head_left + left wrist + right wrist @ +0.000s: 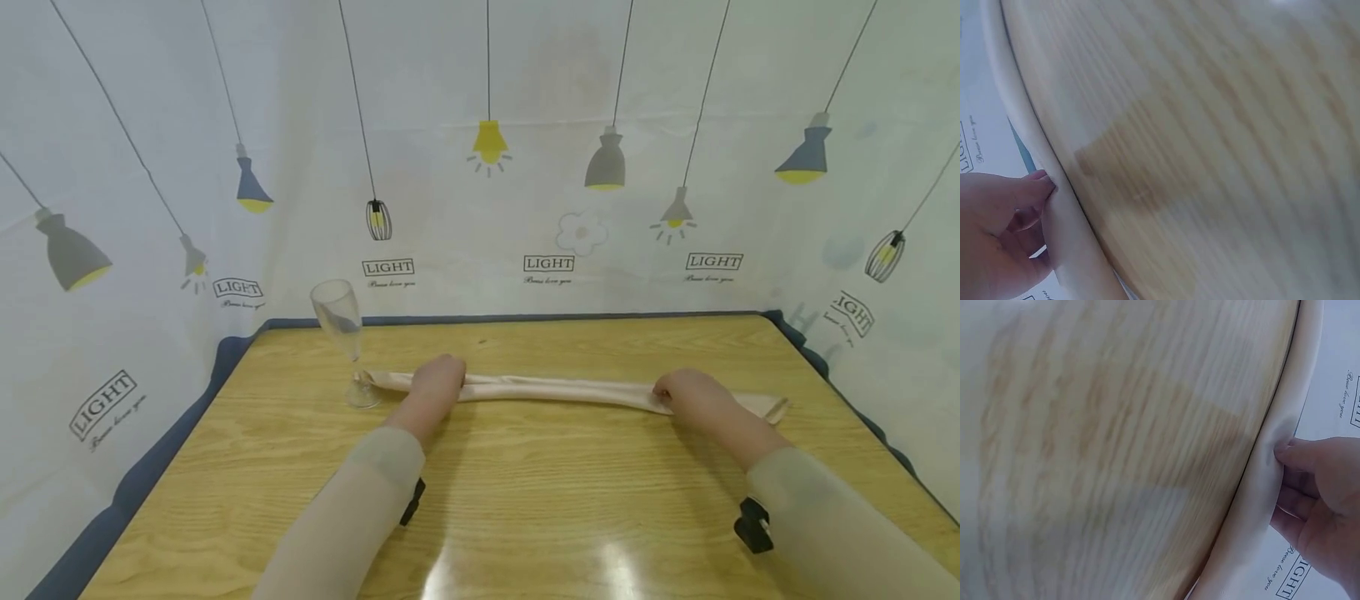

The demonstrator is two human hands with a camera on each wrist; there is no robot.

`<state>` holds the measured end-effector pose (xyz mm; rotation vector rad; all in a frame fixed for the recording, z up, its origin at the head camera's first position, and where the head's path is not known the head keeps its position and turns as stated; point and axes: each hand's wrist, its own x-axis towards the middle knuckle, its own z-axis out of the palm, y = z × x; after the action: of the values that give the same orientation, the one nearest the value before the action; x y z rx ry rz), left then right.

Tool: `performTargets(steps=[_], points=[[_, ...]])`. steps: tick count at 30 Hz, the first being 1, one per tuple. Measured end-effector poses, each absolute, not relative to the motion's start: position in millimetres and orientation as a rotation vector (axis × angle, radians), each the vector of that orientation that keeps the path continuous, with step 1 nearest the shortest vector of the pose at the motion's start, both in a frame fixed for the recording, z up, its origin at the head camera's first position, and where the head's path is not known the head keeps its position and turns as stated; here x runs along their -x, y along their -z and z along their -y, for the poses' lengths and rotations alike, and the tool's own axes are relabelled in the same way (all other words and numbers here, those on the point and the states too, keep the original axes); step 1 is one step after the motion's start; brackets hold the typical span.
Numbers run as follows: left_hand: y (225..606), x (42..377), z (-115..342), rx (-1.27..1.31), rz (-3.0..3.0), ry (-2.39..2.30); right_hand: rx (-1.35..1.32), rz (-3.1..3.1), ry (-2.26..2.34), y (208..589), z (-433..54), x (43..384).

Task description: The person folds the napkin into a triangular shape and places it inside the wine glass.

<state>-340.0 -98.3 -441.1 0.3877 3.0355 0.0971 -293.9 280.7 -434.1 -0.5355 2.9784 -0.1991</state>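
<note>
A cream cloth (pixel 558 389), folded or rolled into a long narrow strip, lies crosswise on the table. My left hand (pixel 435 392) pinches it toward its left end, and my right hand (pixel 697 404) pinches it toward the right end. In the left wrist view, the thumb and fingertips (pixel 1041 179) grip the strip's edge. The right wrist view shows the thumb pressing into the cloth (pixel 1257 469), with the other fingers partly hidden behind it. By the cloth's left end stands a clear stemmed glass (pixel 339 317), upright, its stem overlapping the cloth tip.
The wooden table (pixel 525 492) has a blue border along its back and sides. Behind and beside it hangs a pale curtain (pixel 450 192) printed with lamps and the word LIGHT. Black wrist devices (pixel 753 527) show under both sleeves.
</note>
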Motion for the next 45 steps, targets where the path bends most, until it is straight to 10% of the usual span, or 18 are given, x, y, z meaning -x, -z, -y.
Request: performTargets(steps=[45], points=[[437, 331, 105, -0.609, -3.0, 0.211, 0.61, -3.049, 0.055, 434, -271, 291]])
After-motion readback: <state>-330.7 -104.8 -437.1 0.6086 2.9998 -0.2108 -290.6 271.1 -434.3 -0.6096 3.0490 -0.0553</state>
